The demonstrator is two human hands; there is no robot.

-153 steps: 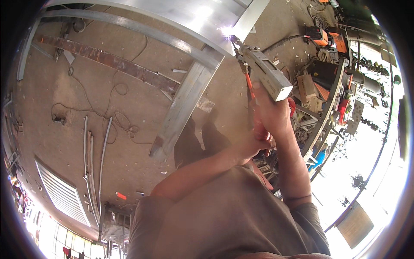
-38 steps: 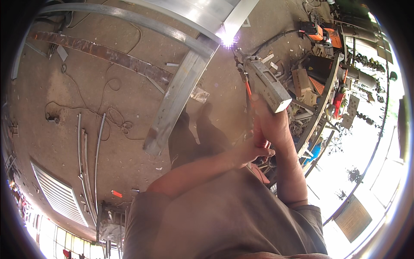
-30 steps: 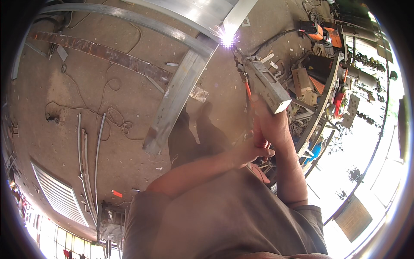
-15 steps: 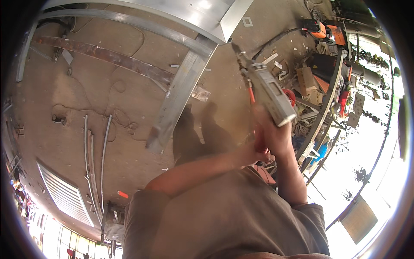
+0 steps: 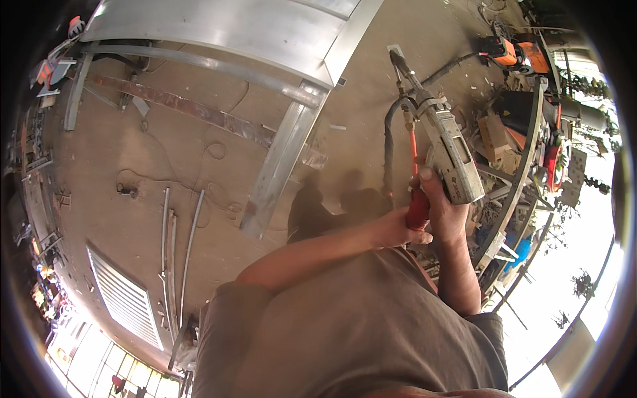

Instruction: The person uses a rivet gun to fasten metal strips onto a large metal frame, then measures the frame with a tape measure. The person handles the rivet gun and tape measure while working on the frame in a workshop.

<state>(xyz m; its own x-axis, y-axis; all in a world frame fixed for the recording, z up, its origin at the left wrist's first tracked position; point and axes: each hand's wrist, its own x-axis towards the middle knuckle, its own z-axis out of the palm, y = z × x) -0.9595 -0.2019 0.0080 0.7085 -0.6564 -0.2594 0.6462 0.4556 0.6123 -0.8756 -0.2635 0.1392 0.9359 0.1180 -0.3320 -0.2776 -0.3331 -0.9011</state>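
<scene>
Gripping 1 red handle [image 5: 418, 211], both hands meet just in front of the torso. R hand [image 5: 446, 215] is curled round the handle's upper part, thumb extended up along it, the other fingers mostly hidden. L hand [image 5: 396, 229] wraps the handle's lower end, fingers bent, close to the R wrist. Handle belongs to 1 welding torch [image 5: 452, 149] w/ 1 long, pale metal housing, tilted up & slightly L, its tip over the floor, apart from the frame & R of its corner. 1 orange-red tube [image 5: 413, 140] runs beside the housing; dark cabling [image 5: 389, 129] bends nearby.

Top L of ctr: 1 sheet-metal panel [image 5: 232, 33], 1 curved-looking rail [image 5: 206, 58] just below, 1 thick steel leg [image 5: 282, 162] slanting down. 1 rusty bar [image 5: 179, 109] past that. On the floor, L side: 3 long strips [image 5: 172, 265], approx. parallel, plus 1 louvred panel [image 5: 125, 298]. Top R: 1 orange & black machine [image 5: 502, 51]
</scene>
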